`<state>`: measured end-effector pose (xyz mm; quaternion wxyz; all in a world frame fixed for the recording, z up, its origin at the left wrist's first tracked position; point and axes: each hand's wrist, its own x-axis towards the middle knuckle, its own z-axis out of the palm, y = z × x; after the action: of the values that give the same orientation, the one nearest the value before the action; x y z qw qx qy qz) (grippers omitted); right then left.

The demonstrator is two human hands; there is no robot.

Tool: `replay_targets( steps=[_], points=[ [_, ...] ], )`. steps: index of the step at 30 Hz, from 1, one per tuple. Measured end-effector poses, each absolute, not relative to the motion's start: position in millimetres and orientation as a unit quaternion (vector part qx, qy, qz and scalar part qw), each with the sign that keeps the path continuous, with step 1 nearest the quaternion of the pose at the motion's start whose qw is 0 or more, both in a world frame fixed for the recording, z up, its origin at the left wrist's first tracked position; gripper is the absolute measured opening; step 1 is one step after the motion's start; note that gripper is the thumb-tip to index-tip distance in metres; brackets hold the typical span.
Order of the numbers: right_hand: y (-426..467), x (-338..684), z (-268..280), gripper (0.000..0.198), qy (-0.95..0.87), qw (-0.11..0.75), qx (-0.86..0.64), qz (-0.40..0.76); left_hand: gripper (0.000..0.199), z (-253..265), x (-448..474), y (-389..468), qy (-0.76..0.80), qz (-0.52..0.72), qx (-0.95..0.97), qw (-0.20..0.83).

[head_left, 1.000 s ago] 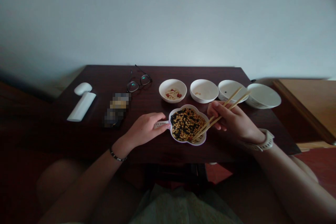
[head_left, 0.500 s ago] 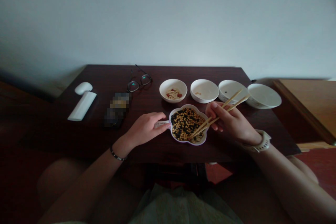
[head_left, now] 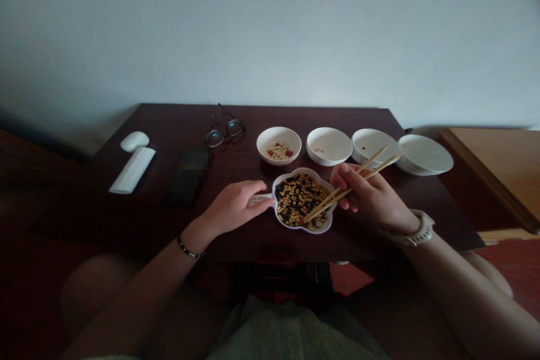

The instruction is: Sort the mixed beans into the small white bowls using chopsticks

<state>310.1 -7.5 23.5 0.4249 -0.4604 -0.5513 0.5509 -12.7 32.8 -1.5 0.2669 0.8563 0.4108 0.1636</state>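
My left hand is closed on the short handle of a white, flower-shaped dish with a purple rim. Mixed yellow and black beans fill the dish, with some pale flat pieces near its lower right. Between the fingers of my right hand is a pair of wooden chopsticks; their tips come close together in the beans at the dish's lower side. Behind the dish, a white bowl contains pale and red pieces. A second bowl has a few small pale bits in it.
Further right stand a bowl with one dark speck and another white bowl. Glasses, a dark phone and a white case-like object lie on the left of the dark table. A wall rises behind.
The chopstick tips have drawn slightly closer together in the beans. The phone's screen has gone from lit to dark. Both hands stay almost where they were.
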Motion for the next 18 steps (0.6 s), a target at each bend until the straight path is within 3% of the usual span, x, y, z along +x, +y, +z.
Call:
replay_targets(
  steps=[10, 18],
  points=[
    [-8.0, 307.9, 22.7, 0.048, -0.563, 0.391, -0.458, 0.567, 0.027, -2.5, -13.8, 32.5, 0.410, 0.160, 0.856, 0.271],
    [-7.9, 309.8, 22.3, 0.047, -0.508, 0.466, -0.449, 0.569, 0.028, -4.0, -14.1, 32.8, 0.409, 0.155, 0.859, 0.266]
  ],
)
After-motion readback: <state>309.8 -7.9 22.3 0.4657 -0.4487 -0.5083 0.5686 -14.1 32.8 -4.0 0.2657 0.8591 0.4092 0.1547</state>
